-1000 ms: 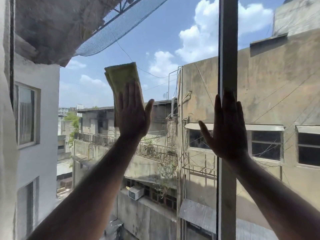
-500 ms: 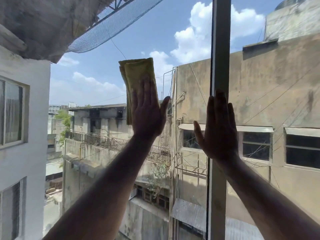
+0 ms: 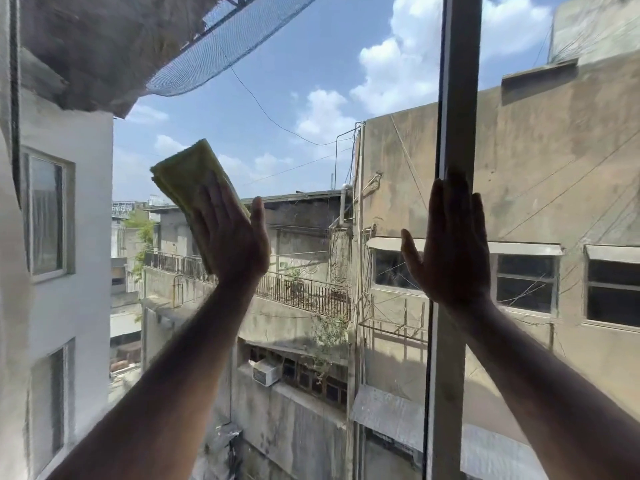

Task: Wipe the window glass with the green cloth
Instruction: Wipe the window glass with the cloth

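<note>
The window glass fills the view, with sky and buildings behind it. My left hand lies flat against the pane and presses the folded green cloth onto it; the cloth tilts up and to the left and sticks out above my fingers. My right hand rests flat, fingers together and thumb out, on the vertical window frame bar, holding nothing. Both forearms reach up from the bottom corners.
The frame bar runs from top to bottom right of centre and splits the glass into a wide left pane and a narrower right pane. A white wall or curtain edge borders the far left.
My left hand has swept the cloth across the glass to the right and then back left and lower, tilting it leftward. My right hand has stayed on the frame bar.
</note>
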Action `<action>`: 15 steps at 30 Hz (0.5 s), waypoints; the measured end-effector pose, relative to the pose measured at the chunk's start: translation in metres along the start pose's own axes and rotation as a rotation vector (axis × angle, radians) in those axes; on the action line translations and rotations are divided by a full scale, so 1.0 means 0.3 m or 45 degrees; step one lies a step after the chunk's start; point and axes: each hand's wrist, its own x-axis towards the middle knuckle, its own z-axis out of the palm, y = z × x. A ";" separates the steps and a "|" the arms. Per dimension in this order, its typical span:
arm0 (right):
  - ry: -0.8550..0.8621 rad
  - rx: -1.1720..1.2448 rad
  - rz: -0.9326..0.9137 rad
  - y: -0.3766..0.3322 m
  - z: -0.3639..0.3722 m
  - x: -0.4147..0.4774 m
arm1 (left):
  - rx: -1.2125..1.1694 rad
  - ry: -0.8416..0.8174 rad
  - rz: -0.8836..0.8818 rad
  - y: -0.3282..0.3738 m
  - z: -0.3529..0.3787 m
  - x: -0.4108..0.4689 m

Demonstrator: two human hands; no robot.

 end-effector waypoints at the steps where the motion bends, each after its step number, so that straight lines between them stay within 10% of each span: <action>1: 0.006 0.006 -0.002 0.001 0.003 0.000 | -0.045 0.001 -0.002 0.060 0.012 0.001; 9: 0.033 -0.012 -0.024 0.007 0.003 -0.007 | -0.051 -0.261 1.116 0.217 0.084 -0.324; 15: 0.007 0.022 -0.021 0.000 -0.013 -0.003 | 0.075 -0.096 0.401 -0.146 -0.024 -0.144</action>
